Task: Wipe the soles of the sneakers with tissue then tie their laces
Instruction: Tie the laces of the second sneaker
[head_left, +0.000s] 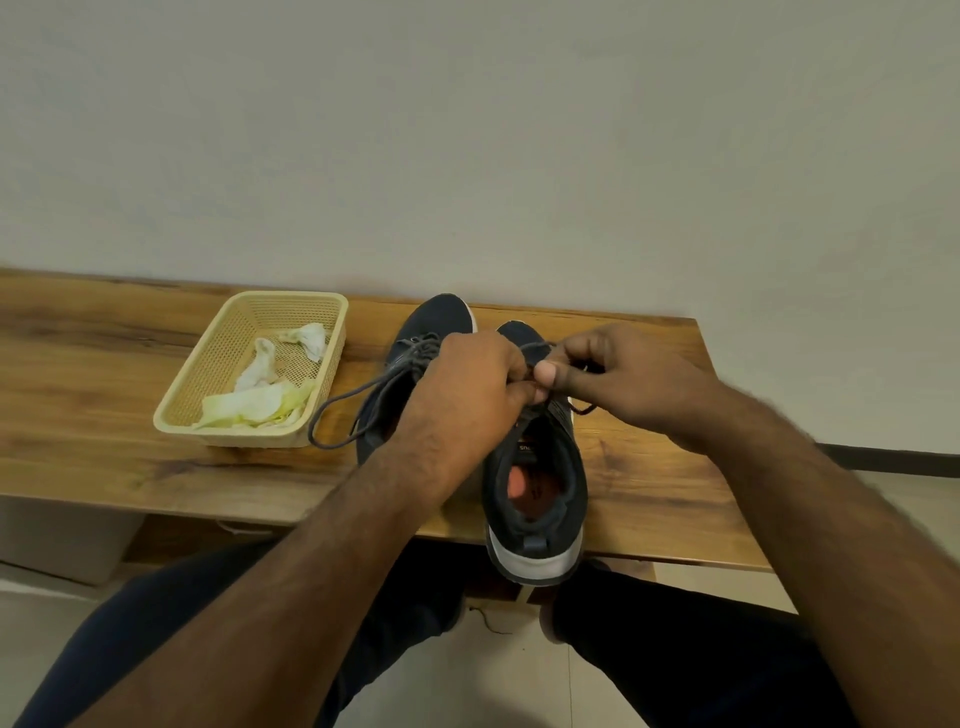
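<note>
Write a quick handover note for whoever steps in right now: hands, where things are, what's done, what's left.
Left hand and right hand both pinch the laces of the right sneaker on the wooden bench.
Left sneaker stands beside it, lace hanging loose.
Used tissues lie in the beige basket, so wiping looks done.
Left: finish this knot, then tie the left sneaker.

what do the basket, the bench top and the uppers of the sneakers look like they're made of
The basket: likely moulded plastic, pale yellow with a matte finish; its walls are a regular grid of tiny holes.
The bench top: wood or a wood-look laminate, brown with streaky grain and a slight sheen.
The sneakers' uppers: dark knit or mesh fabric, matte, above a pale, rubbery-looking sole.
</note>
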